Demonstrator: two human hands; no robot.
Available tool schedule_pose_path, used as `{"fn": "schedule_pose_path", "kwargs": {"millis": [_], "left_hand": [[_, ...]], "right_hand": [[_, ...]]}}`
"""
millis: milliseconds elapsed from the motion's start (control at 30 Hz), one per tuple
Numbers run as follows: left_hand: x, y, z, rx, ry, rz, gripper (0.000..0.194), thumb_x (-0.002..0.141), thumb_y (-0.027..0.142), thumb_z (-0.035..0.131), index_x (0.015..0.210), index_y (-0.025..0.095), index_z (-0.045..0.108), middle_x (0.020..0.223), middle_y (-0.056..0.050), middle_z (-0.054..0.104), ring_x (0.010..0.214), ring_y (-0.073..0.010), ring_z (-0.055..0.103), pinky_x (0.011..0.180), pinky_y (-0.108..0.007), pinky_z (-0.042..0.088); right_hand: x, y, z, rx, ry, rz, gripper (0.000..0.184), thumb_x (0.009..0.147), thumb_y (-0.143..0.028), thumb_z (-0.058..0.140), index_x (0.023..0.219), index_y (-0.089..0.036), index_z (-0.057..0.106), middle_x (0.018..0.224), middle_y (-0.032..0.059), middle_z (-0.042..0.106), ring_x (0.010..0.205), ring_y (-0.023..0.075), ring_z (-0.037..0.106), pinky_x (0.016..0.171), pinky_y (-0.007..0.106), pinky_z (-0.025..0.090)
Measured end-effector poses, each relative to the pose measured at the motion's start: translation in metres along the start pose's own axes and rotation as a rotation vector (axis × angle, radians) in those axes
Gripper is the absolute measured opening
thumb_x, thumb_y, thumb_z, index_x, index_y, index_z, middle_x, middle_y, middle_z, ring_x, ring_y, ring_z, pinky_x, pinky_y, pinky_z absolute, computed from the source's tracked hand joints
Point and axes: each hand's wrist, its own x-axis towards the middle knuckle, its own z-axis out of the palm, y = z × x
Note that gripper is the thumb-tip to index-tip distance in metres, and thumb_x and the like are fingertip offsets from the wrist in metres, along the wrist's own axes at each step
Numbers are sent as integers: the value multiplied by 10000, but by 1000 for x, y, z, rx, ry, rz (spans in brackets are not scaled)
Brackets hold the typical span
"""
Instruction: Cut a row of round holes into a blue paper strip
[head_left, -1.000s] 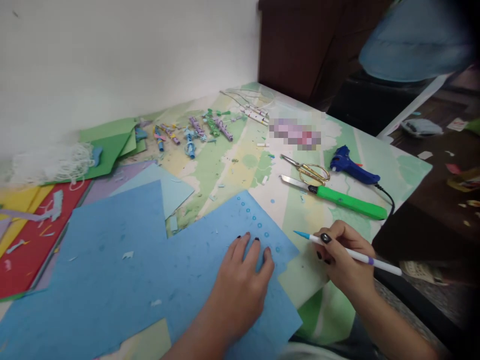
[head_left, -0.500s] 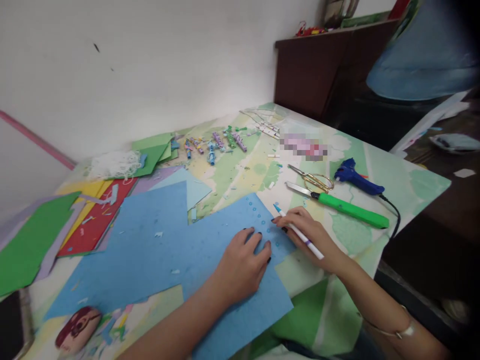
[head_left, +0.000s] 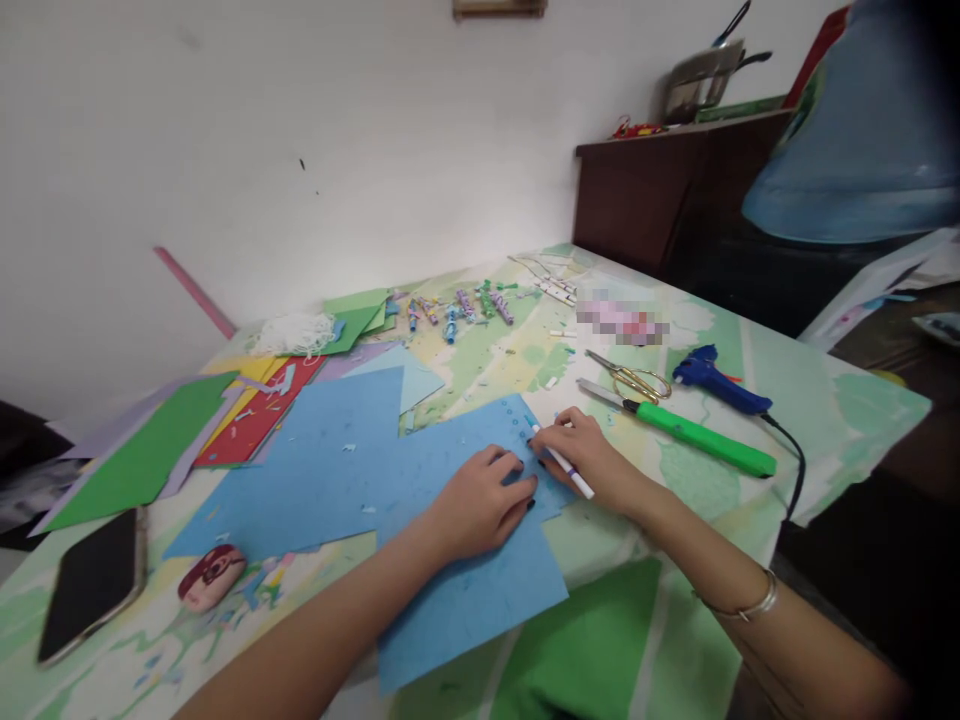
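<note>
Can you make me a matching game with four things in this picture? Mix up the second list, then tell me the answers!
1. left hand
2. right hand
3. craft knife
4. phone

A. mostly black, lying flat
B. holding a white pen
C. mostly green
D. resting on a blue sheet, without a pen

Pairs: 1-D, 2-B, 3-C, 4-A

From where I stand, no lettering, number or brand can be read — the pinkish patch (head_left: 622,318) at three o'clock is blurred out, the phone (head_left: 94,585) at eight shows a dark screen, and the white pen (head_left: 570,472) at five is too small to tell — nothing legible.
</note>
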Motion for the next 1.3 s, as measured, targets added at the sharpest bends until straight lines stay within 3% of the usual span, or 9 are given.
{"fn": "schedule_pose_path", "kwargs": {"millis": [167,333,467,567,767,967,1100,1300], "left_hand": [[0,0,-1,3,3,0,250,893,246,411,1011,171,618,951,-101,540,887,-210,467,786,-350,424],[-1,-1,-1,6,0,4,245,891,252,414,1008,178,616,951,-97,544,887,-208,476,776,-346,428],[0,-2,-1,5,11,11,235,891,252,418,1004,180,611,945,-98,546,892,-207,485,781,-349,436],[0,-1,0,12,20,23,240,894,242,406,1012,173,604,950,-105,553,913,-210,499,791,-356,449],[-2,-3,2,7,26,79,320,897,184,375,1175,138,525,1183,-152,525,1197,-238,417,982,-408,386],[-6,6,-9,-75,-80,235,578,793,465,530,1299,202,437,1392,-107,396,1358,-330,177,1082,-572,162],[-7,19,-11,-102,-131,367,483,811,427,493,1226,180,495,1214,-96,547,1322,-272,283,1124,-496,87],[-7,15,-11,-49,-71,354,308,818,423,471,888,144,581,842,-77,584,999,-244,491,1088,-488,186]], "right_hand": [[19,3,-11,33,16,-61,249,782,-119,496,1001,-229,541,902,68,615,943,243,432,786,372,396],[40,18,-3,42,3,-118,189,765,-97,480,891,-210,563,809,42,618,856,218,472,775,348,383],[41,24,3,64,6,-153,164,769,-83,477,866,-197,544,829,25,637,769,180,497,786,340,378],[38,23,5,71,43,-147,202,776,-99,485,943,-201,534,922,50,643,832,205,498,770,344,392],[40,29,6,194,285,22,322,777,-159,535,1089,-237,539,1099,69,607,954,229,510,841,379,410],[38,42,-4,290,568,217,240,857,-292,478,1078,-222,539,1074,73,617,910,220,562,782,369,433],[37,46,-8,386,679,249,267,903,-362,394,1094,-230,525,1160,65,606,992,209,564,800,351,444],[36,46,-5,459,676,238,272,887,-374,436,1066,-223,574,1106,59,647,1013,205,576,833,349,446]]}}
